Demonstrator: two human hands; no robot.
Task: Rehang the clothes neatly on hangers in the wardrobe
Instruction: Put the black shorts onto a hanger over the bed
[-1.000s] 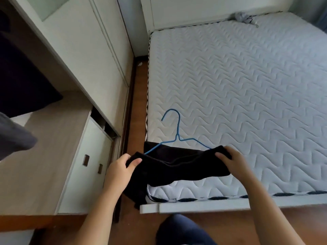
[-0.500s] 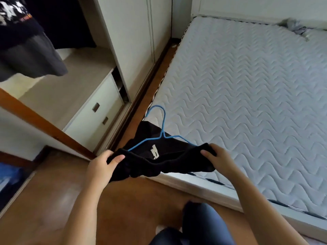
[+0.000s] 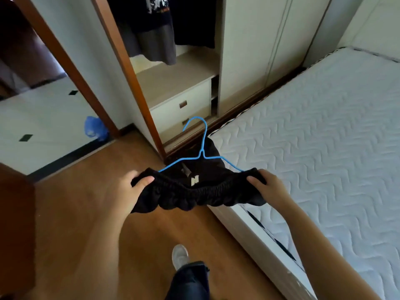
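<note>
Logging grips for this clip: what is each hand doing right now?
Left hand: closed, gripping the black garment by its waistband.
Right hand: closed, gripping the waistband's other end.

both hands (image 3: 127,187) (image 3: 268,187) grip black garment (image 3: 199,191) | blue hanger (image 3: 202,148) inside | wardrobe (image 3: 179,83) ahead

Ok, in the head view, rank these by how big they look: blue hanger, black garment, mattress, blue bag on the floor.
1. mattress
2. black garment
3. blue hanger, its ends hidden in the garment
4. blue bag, which lies farther from the camera, so its true size is unsure
</note>
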